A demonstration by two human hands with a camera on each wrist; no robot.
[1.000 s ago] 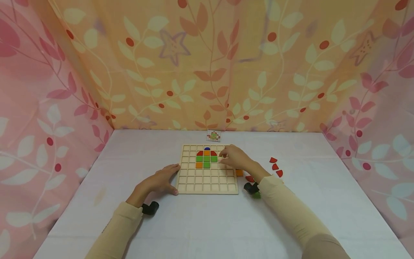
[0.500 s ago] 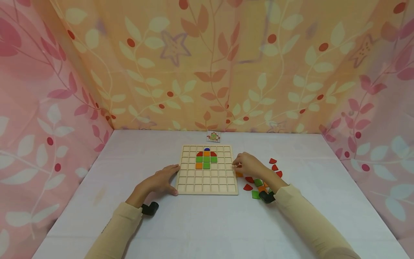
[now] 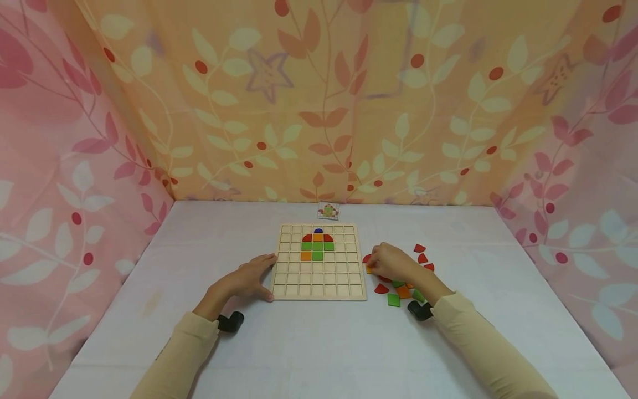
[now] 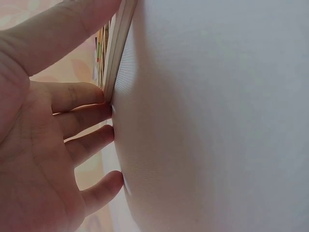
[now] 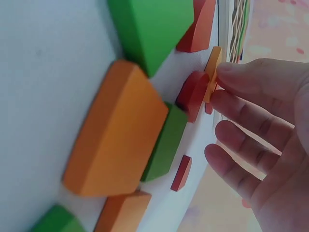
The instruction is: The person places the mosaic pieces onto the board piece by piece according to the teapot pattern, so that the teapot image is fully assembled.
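A wooden grid board (image 3: 294, 280) lies mid-table, with a blue half-round tile (image 3: 318, 230), red quarter-round tiles (image 3: 307, 238) and orange and green square tiles (image 3: 318, 246) set in its upper cells. My left hand (image 3: 249, 277) rests against the board's left edge, fingers spread, thumb by the near corner. Right of the board, my right hand (image 3: 391, 262) is low over the loose tiles. In the right wrist view its thumb and index fingertip touch an orange tile (image 5: 212, 72); the other fingers hang loosely bent. A red tile (image 5: 193, 94) lies beside that one.
Loose red tiles (image 3: 420, 248), green tiles (image 3: 394, 300) and orange tiles (image 3: 404, 292) are scattered right of the board, partly under my right hand. A small pattern card (image 3: 328, 210) lies beyond the board's far edge. Flowered cloth (image 3: 319, 111) surrounds the white table (image 3: 319, 354).
My right hand has moved from over the board's right side, rightward and nearer, down to the loose tiles. The left hand and the tiles on the board look unchanged.
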